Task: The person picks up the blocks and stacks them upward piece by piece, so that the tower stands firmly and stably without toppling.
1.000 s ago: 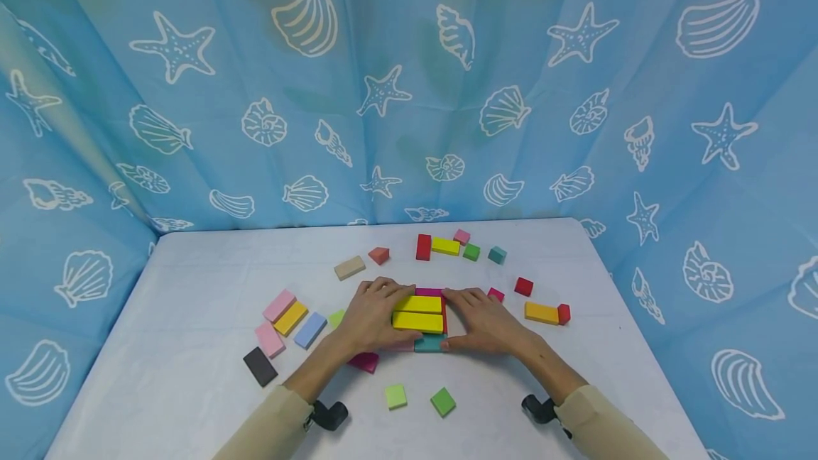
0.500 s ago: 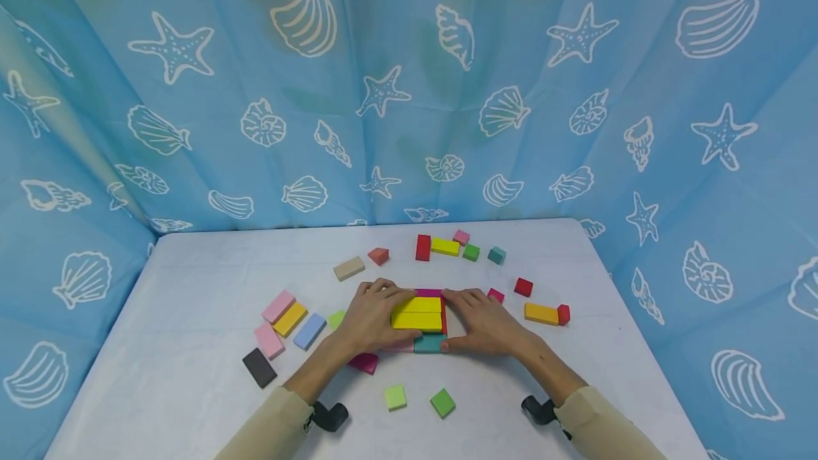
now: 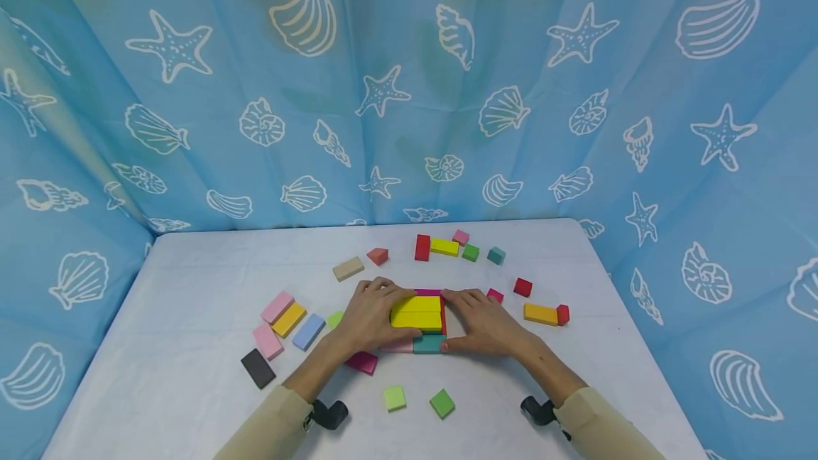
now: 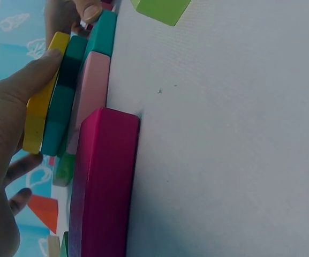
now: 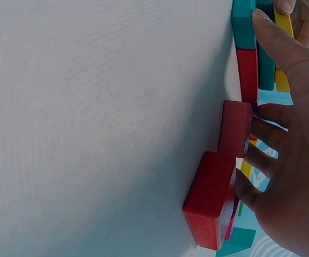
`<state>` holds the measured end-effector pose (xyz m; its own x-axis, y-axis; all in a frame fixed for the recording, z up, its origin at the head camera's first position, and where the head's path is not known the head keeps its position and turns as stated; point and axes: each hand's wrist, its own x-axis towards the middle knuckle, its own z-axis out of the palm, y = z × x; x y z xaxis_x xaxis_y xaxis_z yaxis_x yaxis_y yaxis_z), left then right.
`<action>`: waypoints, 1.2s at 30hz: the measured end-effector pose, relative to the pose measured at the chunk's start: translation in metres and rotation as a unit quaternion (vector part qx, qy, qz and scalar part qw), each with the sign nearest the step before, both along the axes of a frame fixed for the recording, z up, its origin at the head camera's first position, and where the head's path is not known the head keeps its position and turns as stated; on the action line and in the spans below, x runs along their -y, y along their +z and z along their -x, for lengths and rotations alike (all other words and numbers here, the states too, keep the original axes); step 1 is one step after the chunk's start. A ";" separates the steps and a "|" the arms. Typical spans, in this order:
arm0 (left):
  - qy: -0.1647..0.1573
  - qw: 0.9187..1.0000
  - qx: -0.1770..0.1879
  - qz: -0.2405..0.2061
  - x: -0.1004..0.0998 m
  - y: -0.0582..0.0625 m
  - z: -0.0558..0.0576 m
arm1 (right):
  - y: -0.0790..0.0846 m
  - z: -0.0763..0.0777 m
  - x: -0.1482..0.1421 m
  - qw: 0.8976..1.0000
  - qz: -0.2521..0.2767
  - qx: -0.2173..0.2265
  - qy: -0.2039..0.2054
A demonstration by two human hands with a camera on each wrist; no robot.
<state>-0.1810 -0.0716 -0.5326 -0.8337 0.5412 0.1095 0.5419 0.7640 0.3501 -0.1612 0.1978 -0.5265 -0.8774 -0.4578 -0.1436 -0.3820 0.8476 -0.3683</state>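
Two long yellow blocks (image 3: 416,312) lie side by side on top of a low structure of coloured blocks. My left hand (image 3: 377,314) grips them from the left, thumb at the near side and fingers toward the far side. Under the yellow layer, the left wrist view shows a dark teal block (image 4: 63,101). Along the structure's front lie a teal block (image 3: 429,343) and a pink block (image 4: 92,80). At the right end, my right hand (image 3: 486,321) touches the teal block with its thumb (image 5: 274,40), its fingers spread toward the back. A magenta block (image 3: 427,292) forms the far side.
Pink, orange, blue and black blocks (image 3: 258,368) lie at left. Behind are beige, red, yellow and green blocks. Right of the hands are red cubes (image 3: 522,287) and an orange block (image 3: 540,314). Two green blocks (image 3: 442,403) lie in front; a magenta block (image 4: 103,187) lies by the left wrist.
The two yellow blocks have come together, so the gap between them has narrowed, and they sit slightly further back. Both hands have stayed almost in place.
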 end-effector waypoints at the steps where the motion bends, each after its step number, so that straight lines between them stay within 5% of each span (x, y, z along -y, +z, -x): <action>1: 0.001 1.000 0.001 0.002 0.000 0.000 0.000 | 0.000 0.000 0.000 1.000 0.001 0.000 0.000; 36: -0.008 0.999 0.038 -0.009 0.009 0.004 0.005 | 0.000 0.001 0.000 1.000 -0.001 0.005 0.004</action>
<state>-0.1862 -0.0803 -0.5287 -0.8313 0.5530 0.0556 0.5251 0.7489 0.4042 -0.1621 0.1981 -0.5267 -0.8720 -0.4645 -0.1545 -0.3849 0.8456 -0.3699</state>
